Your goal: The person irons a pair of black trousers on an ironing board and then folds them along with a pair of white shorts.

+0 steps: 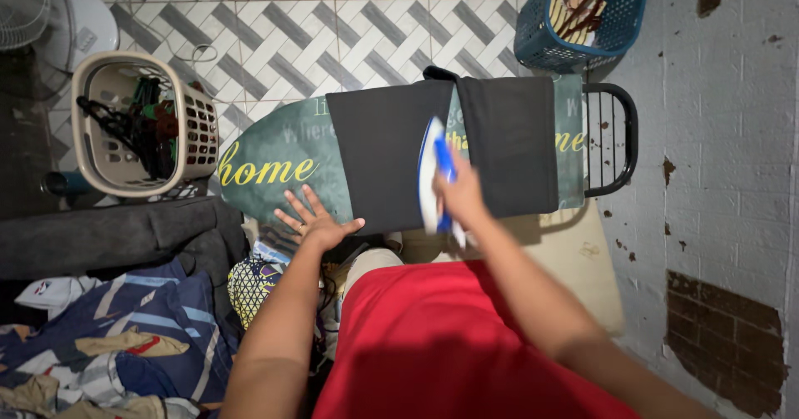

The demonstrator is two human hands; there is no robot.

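While the camera looks straight down from the person's head, two bare arms reach out over an ironing board [275, 165] with a dark green cover printed with yellow lettering. A black garment [391, 148] lies draped across the middle of the board, folded so that a strip of the green cover shows between its two dark panels.

The right hand [459, 193] is closed around the blue handle of a white and blue iron [433, 178], which sits on the black garment near its centre. The iron looks slightly blurred.

The left hand [315, 219] holds nothing. It lies flat with its fingers spread, palm down on the green cover at the near edge of the board, the thumb just touching the left edge of the black garment.

A metal iron rest [614, 140] with a black frame sticks out from the right end of the board. Below the arms, the person's red clothing [433, 344] fills the bottom of the view.

On the patterned tile floor, to the left of the board, stands a beige laundry basket [87, 128] with dark hangers and clothes inside. A blue basket [583, 15] stands at the top right, by a grey painted brick wall [724, 136] with patches of flaked paint. A pile of mixed clothing [125, 336] in navy, white and tan lies at the lower left.
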